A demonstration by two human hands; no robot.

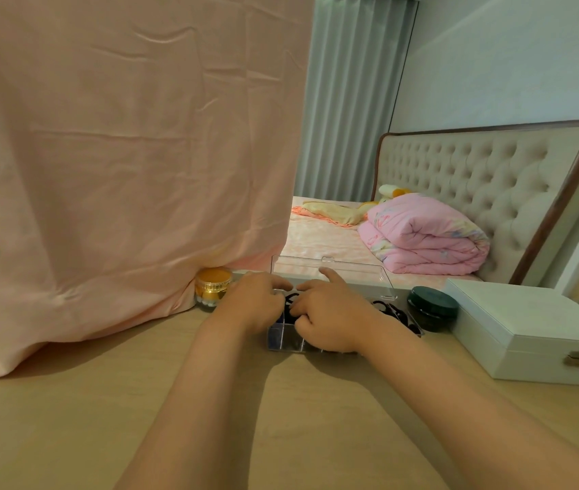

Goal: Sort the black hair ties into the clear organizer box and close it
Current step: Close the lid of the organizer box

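The clear organizer box point(282, 339) sits on the wooden table with its transparent lid point(351, 274) standing open behind it. Black hair ties point(396, 313) lie in its right compartments. More black ties point(292, 299) show between my two hands. My left hand point(254, 302) rests over the box's left part with curled fingers. My right hand point(330, 313) is over the middle compartments, fingers curled on black ties, index finger raised toward the lid. Whether the left hand grips a tie is hidden.
A pink cloth point(122, 153) hangs at the left down to the table. A gold jar point(212, 286) stands beside it. A dark green round tin point(433, 307) and a white latched case point(535, 334) are at the right. A bed lies beyond.
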